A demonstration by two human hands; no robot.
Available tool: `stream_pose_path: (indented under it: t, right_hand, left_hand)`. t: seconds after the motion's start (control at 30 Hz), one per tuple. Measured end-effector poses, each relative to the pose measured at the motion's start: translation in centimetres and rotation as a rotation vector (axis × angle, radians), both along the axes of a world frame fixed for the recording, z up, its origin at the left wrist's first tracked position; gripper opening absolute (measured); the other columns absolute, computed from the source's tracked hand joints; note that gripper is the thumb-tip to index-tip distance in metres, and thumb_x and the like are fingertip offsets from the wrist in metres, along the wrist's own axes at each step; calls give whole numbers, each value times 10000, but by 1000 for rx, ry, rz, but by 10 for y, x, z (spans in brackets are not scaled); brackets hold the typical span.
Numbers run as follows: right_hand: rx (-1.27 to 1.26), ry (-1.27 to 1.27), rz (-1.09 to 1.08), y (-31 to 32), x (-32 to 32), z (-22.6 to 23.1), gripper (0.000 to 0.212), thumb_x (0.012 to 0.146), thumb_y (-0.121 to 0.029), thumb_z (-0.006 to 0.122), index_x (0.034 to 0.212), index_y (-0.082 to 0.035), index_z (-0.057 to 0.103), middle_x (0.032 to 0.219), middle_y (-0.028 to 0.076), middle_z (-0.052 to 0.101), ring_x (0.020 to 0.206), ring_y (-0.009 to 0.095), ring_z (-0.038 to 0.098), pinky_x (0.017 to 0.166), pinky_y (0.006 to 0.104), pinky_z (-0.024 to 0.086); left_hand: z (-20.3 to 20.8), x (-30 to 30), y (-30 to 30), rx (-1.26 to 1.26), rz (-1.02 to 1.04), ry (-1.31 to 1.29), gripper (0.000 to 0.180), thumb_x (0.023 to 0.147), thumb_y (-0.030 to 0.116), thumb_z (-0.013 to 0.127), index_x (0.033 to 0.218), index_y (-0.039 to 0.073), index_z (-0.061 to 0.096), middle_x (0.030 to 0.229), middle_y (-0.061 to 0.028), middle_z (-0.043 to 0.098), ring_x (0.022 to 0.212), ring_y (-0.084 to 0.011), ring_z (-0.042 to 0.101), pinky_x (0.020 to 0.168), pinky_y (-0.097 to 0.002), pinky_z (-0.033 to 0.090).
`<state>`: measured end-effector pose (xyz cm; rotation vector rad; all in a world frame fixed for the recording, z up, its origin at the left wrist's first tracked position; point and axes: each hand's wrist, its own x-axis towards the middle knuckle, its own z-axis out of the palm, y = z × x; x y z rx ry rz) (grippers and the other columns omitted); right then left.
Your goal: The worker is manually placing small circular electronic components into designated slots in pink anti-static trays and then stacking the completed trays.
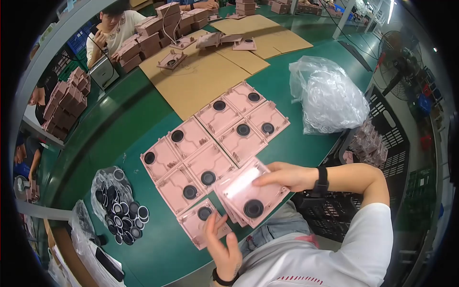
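Note:
My right hand point(287, 176) grips a small stack of pink square plastic panels point(239, 192) by its right side, thumb on top. The uppermost panel has a glossy surface and a black round speaker-like disc point(253, 208) near its lower edge. My left hand point(224, 253) is open, fingers apart, over the right part of a single pink panel point(193, 230) lying on the table; I cannot tell whether it touches. Beyond both hands, several similar pink panels point(165, 155) lie side by side in rows, each with a black disc.
Loose black and silver-rimmed discs point(126, 217) spill from a clear bag on the left. A bulky clear plastic bag point(332, 98) rests at right. Cardboard sheets point(191, 86) lie beyond, with stacked pink boxes point(148, 36) near a co-worker point(114, 28). A black crate point(394, 126) stands right.

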<state>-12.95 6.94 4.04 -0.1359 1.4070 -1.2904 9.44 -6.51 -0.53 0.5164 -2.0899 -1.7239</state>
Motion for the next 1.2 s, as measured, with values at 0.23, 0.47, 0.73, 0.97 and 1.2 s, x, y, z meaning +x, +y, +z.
stream_pose_path:
  t: [0.23,0.47,0.73,0.97,1.2]
  right_hand:
    - [-396,-207,-504,-28,-153,10,371,940,-270,561,1256,-85,506,1158,77,605,1093,211,568,974,391,461]
    - [-543,373,-685,-86,-379,33,344,911,-290,598,1178,-86,527,1155,99,594,1049,274,574,906,382,475]
    - [98,465,-53,-80,-184,6,507,809,-184,679,1266,-48,507,1078,112,595,947,212,594,823,324,485]
    - [900,1310,-130,-13,-185,-64,701,697,-241,767,1259,43,457,1082,221,582,1041,284,579,863,376,482]
    - [547,924,21,-3,-184,-35,564,735,-235,746,1147,81,527,989,166,629,858,230,618,758,313,500]
  left_hand:
    - [21,2,-24,114,184,-107,482,947,125,484,1384,-19,343,1333,-206,424,1118,-258,516,941,-344,407]
    - [38,-22,-44,-235,299,-67,207,942,89,543,1090,-41,608,1023,-139,628,920,-201,607,819,-293,471]
    - [8,19,-67,-361,569,-498,558,902,282,620,1334,-14,428,1297,-250,382,1156,-409,439,966,-455,379]
    - [-15,4,-48,121,503,-258,570,921,124,527,1430,25,289,1433,-171,292,1222,-271,417,1003,-369,348]
    - [-20,-6,-39,108,489,-203,608,909,70,528,1457,72,263,1494,-116,198,1275,-269,351,1041,-382,305]
